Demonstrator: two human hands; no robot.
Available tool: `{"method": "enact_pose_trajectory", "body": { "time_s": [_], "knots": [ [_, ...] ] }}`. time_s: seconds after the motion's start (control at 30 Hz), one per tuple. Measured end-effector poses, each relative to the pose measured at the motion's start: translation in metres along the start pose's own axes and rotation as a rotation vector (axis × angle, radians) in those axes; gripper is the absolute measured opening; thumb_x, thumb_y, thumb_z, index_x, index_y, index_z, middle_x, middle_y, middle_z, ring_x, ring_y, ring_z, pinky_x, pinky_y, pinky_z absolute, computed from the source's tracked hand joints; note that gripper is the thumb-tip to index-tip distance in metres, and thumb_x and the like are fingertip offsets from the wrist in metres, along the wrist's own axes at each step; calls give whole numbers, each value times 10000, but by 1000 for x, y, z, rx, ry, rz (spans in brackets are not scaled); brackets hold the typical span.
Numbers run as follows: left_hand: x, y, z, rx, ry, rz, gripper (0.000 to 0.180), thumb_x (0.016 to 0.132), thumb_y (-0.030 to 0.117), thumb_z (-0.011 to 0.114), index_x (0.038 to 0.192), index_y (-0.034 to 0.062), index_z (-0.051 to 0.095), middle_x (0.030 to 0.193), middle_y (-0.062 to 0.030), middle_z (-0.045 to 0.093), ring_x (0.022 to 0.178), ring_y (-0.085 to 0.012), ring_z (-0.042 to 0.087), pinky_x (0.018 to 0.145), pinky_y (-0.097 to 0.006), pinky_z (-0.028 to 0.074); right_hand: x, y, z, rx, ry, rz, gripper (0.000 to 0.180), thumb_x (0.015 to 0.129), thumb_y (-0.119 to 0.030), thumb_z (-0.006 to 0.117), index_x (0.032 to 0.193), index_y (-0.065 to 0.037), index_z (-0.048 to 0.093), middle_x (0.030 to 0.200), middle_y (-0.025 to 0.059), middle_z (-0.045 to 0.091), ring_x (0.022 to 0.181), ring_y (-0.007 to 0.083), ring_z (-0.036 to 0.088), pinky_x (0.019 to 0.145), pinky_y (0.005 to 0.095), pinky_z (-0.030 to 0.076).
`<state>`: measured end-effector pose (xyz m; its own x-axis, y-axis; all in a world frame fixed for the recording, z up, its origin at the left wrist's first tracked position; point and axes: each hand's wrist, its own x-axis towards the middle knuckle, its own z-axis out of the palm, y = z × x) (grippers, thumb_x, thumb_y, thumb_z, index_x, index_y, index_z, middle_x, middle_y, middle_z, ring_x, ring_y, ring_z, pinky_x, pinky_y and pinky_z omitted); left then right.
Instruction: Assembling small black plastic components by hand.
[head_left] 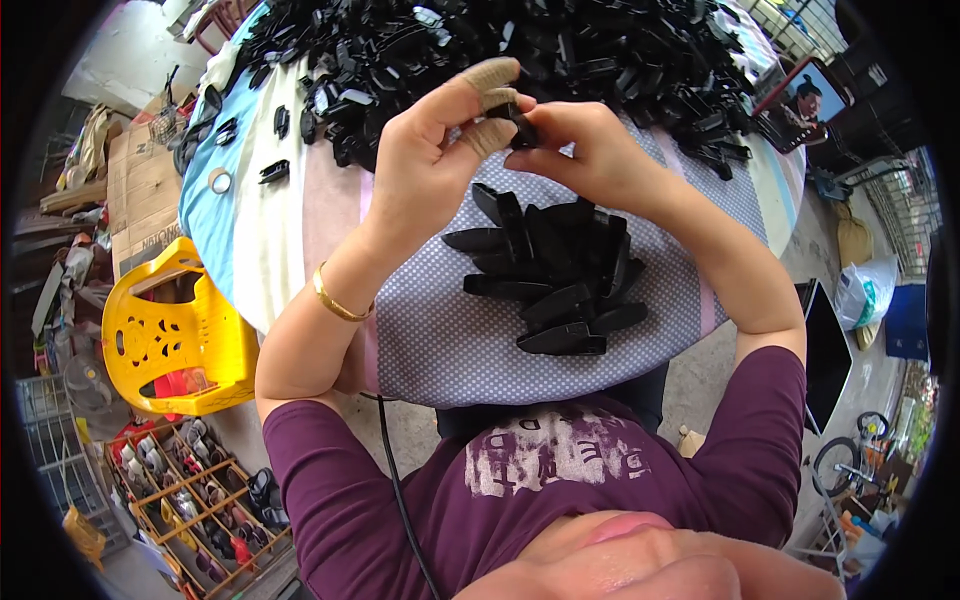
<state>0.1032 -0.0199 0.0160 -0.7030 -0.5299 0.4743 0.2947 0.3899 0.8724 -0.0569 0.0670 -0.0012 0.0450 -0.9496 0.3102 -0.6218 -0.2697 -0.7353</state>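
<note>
Over the far half of a round cloth-covered table [420,350], my left hand [430,140] and my right hand [590,150] meet at a small black plastic part [522,128]. Both hands pinch it between thumb and fingers, and much of it is hidden behind them. Tan coverings wrap some of my left fingertips. Nearer to me lies a small pile of long, tapered black plastic pieces [560,260], stacked loosely at mixed angles. Just beyond my hands spreads a big heap of similar black parts [620,60], some with shiny faces.
A few loose black parts [273,171] and a tape roll [219,181] lie on the table's left side. A phone [805,105] stands at the right edge. On the floor are a yellow plastic chair [225,335], a shoe rack [190,490] and a bicycle [845,465].
</note>
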Motion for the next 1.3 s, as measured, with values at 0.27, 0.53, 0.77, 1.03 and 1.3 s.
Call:
{"method": "enact_pose_trajectory", "body": {
  "time_s": [0.27, 0.53, 0.77, 1.03, 1.3],
  "knots": [
    [-24, 34, 11, 777, -572, 527, 481, 644, 147, 718, 1103, 83, 588, 906, -28, 628, 799, -192, 556, 705, -317, 456, 16, 25, 13, -434, 190, -431, 305, 752, -10, 575, 1054, -52, 587, 994, 58, 616, 842, 243, 581, 709, 297, 511],
    [-15, 35, -9, 759, -537, 509, 331, 620, 248, 747, 904, 114, 641, 816, -45, 599, 805, -234, 566, 741, -348, 450, 37, 13, 31, -720, -49, -473, 437, 683, -98, 625, 1114, -101, 558, 1157, 58, 527, 939, 228, 546, 729, 311, 518],
    [1, 5, -101, 1392, -430, -86, 430, 648, -93, 611, 1049, 49, 554, 1187, -119, 452, 1107, -310, 428, 950, -344, 390, 35, 19, 37, -680, -123, -403, 180, 715, -57, 583, 893, -51, 614, 956, 38, 581, 893, 210, 559, 744, 297, 505],
    [10, -17, -77, 1425, -302, 11, 299, 682, -85, 571, 962, 6, 521, 1069, -189, 471, 900, -369, 531, 786, -411, 481, 27, 13, 22, -751, -127, -357, 115, 695, -58, 625, 807, -36, 611, 844, 29, 554, 816, 185, 542, 680, 282, 504],
    [1, -28, -38, 1296, -211, 178, 278, 658, 70, 703, 926, 46, 632, 1102, -130, 511, 972, -318, 517, 827, -380, 456, 6, 16, 5, -457, -63, -276, 189, 675, -37, 625, 854, -37, 565, 819, 79, 561, 837, 253, 555, 738, 345, 479]
  ]
}}
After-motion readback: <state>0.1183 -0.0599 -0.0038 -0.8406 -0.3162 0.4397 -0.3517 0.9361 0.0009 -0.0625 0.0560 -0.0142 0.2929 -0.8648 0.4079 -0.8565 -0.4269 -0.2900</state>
